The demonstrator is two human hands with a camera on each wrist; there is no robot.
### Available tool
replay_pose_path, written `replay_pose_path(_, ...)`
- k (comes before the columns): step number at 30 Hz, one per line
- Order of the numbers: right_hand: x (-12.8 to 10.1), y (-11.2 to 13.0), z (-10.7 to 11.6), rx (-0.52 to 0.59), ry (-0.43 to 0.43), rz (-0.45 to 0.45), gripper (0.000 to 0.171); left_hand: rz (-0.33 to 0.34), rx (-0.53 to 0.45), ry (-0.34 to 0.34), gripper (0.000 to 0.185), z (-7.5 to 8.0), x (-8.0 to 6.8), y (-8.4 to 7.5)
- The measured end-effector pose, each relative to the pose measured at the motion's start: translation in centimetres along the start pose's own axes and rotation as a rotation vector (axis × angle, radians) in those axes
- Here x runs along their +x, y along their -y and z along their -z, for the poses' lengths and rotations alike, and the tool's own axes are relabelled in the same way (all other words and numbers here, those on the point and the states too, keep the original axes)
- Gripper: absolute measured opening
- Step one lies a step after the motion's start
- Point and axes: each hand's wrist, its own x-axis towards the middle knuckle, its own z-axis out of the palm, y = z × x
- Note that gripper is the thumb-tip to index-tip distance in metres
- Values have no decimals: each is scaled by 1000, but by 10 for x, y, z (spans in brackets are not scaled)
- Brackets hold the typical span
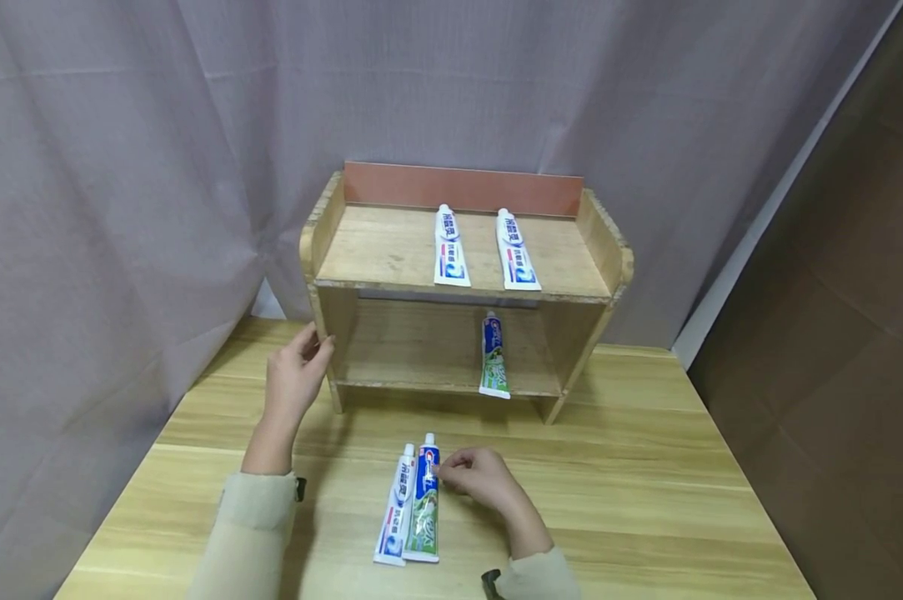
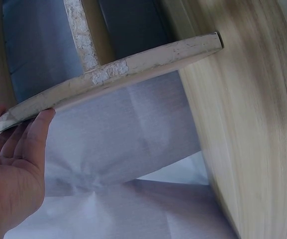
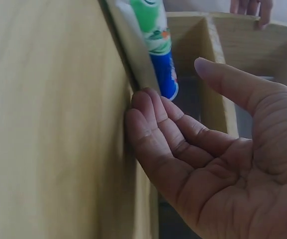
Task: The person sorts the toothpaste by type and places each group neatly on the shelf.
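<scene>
**Reaching for the green tube**

Our left hand (image 1: pixel 295 375) steadies the wooden shelf (image 1: pixel 466 283) by its side panel, fingers straight. Our right hand (image 1: pixel 475 477) touches the green-and-blue toothpaste tube (image 1: pixel 423 508) lying on the counter (image 1: pixel 646 500) beside a white tube (image 1: pixel 393 515); its grip looks released. Next, it seemingly needs pinching and lifting.
</scene>
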Motion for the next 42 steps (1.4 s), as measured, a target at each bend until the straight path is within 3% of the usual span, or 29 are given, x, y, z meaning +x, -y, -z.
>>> replay_pose_path(9, -1, 1, -13, -45, -22, 2, 32, -24, -3, -8, 28, 1, -1, 0)
replay_pose_path(25, 0, 7, -27, -242, -63, -30, 43, -12, -15, -9, 30, 0, 0, -1)
replay_pose_path(31, -1, 7, -24, -248, -27, -22, 51, -7, -11, -7, 28, 0, 0, -1)
replay_pose_path(42, -1, 6, -22, -233, -28, -46, 48, -2, -21, 0, 31, 0, 0, -2)
